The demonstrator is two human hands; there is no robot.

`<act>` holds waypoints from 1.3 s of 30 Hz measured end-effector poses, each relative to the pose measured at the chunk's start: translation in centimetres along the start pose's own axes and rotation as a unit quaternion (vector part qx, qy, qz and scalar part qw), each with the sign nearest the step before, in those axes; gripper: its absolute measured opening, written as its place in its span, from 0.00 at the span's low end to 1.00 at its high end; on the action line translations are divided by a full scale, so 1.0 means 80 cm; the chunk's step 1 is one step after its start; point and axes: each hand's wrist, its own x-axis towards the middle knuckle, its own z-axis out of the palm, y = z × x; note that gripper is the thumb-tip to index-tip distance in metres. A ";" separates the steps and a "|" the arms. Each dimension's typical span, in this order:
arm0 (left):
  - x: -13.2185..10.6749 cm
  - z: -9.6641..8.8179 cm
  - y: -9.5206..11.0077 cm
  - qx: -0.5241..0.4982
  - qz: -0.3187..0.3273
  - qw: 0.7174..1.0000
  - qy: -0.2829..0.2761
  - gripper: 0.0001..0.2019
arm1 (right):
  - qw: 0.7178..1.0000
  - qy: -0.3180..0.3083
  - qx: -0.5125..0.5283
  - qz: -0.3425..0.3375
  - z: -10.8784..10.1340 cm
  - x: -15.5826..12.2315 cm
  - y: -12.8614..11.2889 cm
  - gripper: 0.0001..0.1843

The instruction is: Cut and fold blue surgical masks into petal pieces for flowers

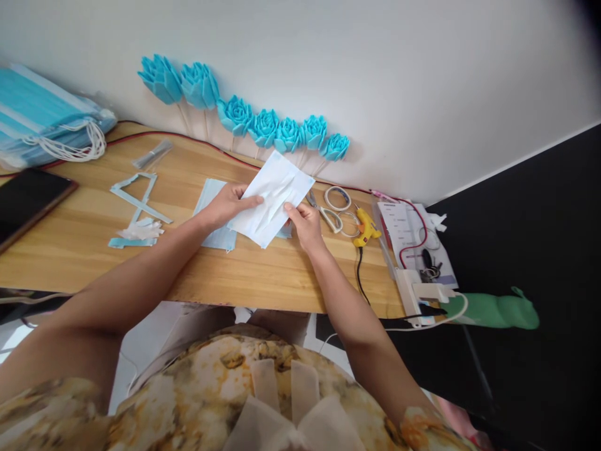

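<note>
Between my two hands, a pale face mask sheet point(270, 200) is held tilted above the table, its middle creased and no ear loops showing on it. My left hand point(230, 205) pinches its left edge, thumb on top. On the right edge, my right hand point(303, 222) grips it with the thumb on the near face. Beneath lie light blue mask pieces point(216, 238), partly hidden by the held sheet and my left hand. Scissors point(332, 220) rest just right of my right hand, near a roll of tape point(338, 198).
Several blue paper-like flowers point(235, 116) on sticks lean against the wall. A yellow glue gun point(366, 228) and a power strip point(409, 297) are at right. Cut strips point(141, 200), a phone point(32, 200) and a mask stack point(42, 113) lie left. A green bottle point(493, 311) is at far right.
</note>
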 end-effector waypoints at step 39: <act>-0.004 -0.003 0.014 0.095 0.011 0.986 -0.139 0.23 | 0.997 0.053 0.055 -0.005 0.004 -0.001 0.014 0.24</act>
